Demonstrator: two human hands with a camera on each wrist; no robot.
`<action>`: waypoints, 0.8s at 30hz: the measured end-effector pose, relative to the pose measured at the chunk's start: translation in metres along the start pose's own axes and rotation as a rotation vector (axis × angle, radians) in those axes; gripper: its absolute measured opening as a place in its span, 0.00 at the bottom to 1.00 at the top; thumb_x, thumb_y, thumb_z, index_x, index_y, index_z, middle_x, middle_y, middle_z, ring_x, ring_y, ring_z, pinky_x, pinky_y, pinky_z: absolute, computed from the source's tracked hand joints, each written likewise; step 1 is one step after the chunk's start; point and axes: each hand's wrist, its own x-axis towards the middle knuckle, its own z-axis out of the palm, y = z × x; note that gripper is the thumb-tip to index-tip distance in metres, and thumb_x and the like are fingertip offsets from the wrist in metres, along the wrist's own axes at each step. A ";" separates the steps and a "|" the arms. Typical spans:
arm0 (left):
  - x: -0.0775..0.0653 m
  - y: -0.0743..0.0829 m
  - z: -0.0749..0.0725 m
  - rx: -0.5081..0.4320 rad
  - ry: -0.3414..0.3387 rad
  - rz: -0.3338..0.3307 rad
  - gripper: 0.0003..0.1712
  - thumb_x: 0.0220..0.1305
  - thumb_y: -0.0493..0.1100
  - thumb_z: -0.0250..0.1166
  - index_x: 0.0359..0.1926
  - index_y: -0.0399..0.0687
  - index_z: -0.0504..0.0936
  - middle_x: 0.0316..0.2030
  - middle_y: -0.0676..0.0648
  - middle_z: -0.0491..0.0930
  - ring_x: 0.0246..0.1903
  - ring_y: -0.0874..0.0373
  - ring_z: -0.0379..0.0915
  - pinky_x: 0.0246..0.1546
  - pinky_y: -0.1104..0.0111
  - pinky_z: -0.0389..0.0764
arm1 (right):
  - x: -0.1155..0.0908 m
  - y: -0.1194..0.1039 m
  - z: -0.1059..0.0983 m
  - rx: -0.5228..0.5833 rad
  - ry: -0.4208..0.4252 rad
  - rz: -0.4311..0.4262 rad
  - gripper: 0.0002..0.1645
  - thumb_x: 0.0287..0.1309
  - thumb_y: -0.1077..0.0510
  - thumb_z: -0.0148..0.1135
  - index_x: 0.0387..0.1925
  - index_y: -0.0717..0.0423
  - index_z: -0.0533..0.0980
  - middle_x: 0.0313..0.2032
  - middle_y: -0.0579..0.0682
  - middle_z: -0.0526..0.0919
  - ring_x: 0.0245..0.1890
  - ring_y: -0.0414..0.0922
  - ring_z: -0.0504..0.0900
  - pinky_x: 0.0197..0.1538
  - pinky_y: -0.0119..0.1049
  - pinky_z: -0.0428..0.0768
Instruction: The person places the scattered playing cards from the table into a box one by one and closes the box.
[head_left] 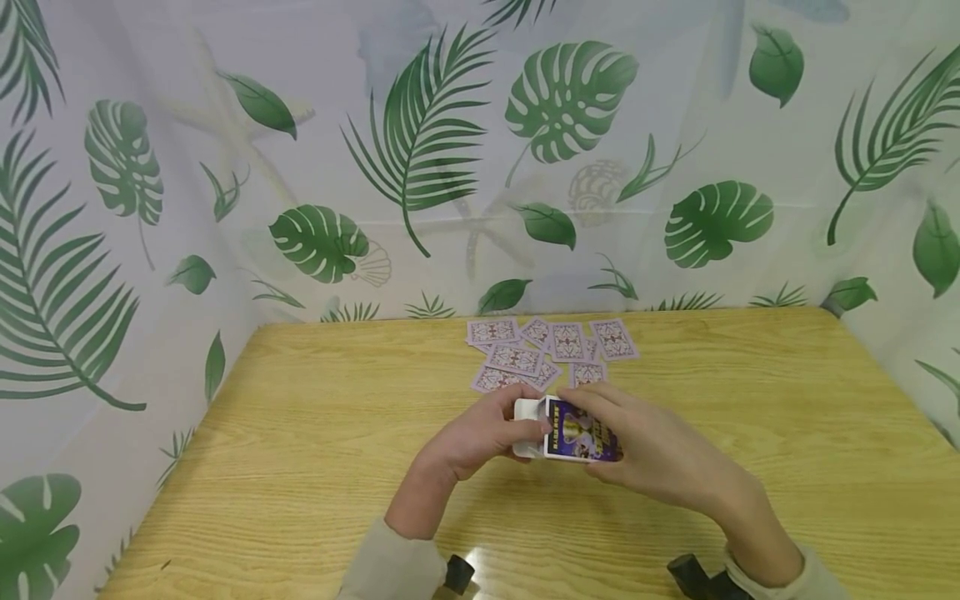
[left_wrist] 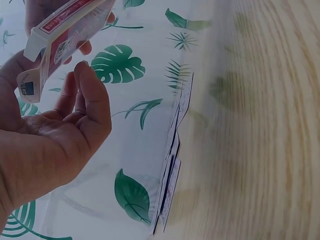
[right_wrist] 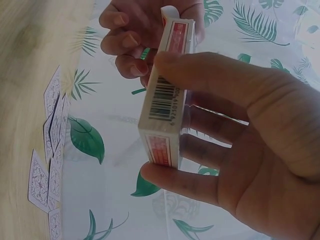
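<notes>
A playing-card box point(head_left: 582, 432) with a purple printed front lies tilted in my right hand point(head_left: 667, 450). The right thumb and fingers grip its long sides; a barcode point(right_wrist: 164, 97) shows on one narrow side in the right wrist view. At the box's left end the white flap point(head_left: 527, 410) stands out. My left hand point(head_left: 487, 429) is at that end, its thumb by the opening. In the left wrist view the other left fingers point(left_wrist: 92, 100) curl loosely, apart from the box. Whether cards are inside is hidden.
Several patterned playing cards point(head_left: 516, 358) lie spread and partly overlapping, backs up, at the far side of the wooden table point(head_left: 315, 467). A leaf-print cloth point(head_left: 450, 250) hangs behind the table and along its sides.
</notes>
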 end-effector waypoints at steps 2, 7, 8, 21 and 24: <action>0.000 0.001 0.000 0.005 -0.002 0.002 0.20 0.68 0.39 0.61 0.58 0.35 0.70 0.41 0.42 0.81 0.34 0.58 0.78 0.31 0.68 0.78 | 0.000 0.000 0.000 0.002 0.001 0.005 0.45 0.45 0.59 0.80 0.66 0.57 0.70 0.60 0.51 0.77 0.58 0.51 0.78 0.53 0.46 0.80; 0.000 0.001 0.001 0.014 0.010 -0.004 0.19 0.69 0.40 0.61 0.57 0.37 0.72 0.41 0.44 0.82 0.34 0.59 0.78 0.34 0.67 0.79 | -0.001 -0.002 -0.001 0.014 0.008 0.015 0.45 0.45 0.61 0.79 0.67 0.59 0.70 0.61 0.54 0.76 0.61 0.58 0.75 0.55 0.50 0.79; 0.000 0.001 0.001 0.013 0.012 -0.006 0.19 0.69 0.40 0.62 0.56 0.38 0.72 0.41 0.44 0.82 0.35 0.59 0.78 0.35 0.66 0.79 | -0.001 -0.002 -0.002 0.016 0.009 0.015 0.46 0.45 0.61 0.79 0.67 0.59 0.70 0.61 0.55 0.76 0.62 0.59 0.75 0.56 0.51 0.79; -0.005 0.007 0.004 -0.003 0.015 0.028 0.19 0.71 0.42 0.58 0.58 0.37 0.72 0.38 0.47 0.82 0.31 0.61 0.78 0.31 0.70 0.78 | -0.003 -0.003 -0.002 0.005 0.021 0.001 0.46 0.46 0.60 0.79 0.67 0.58 0.69 0.60 0.54 0.77 0.60 0.58 0.76 0.55 0.51 0.79; -0.005 0.007 0.003 -0.011 0.009 0.032 0.19 0.71 0.42 0.57 0.58 0.36 0.71 0.38 0.46 0.82 0.30 0.61 0.79 0.30 0.71 0.78 | -0.003 -0.002 -0.002 0.008 0.027 -0.005 0.45 0.45 0.61 0.79 0.66 0.57 0.70 0.60 0.54 0.77 0.61 0.58 0.76 0.56 0.52 0.78</action>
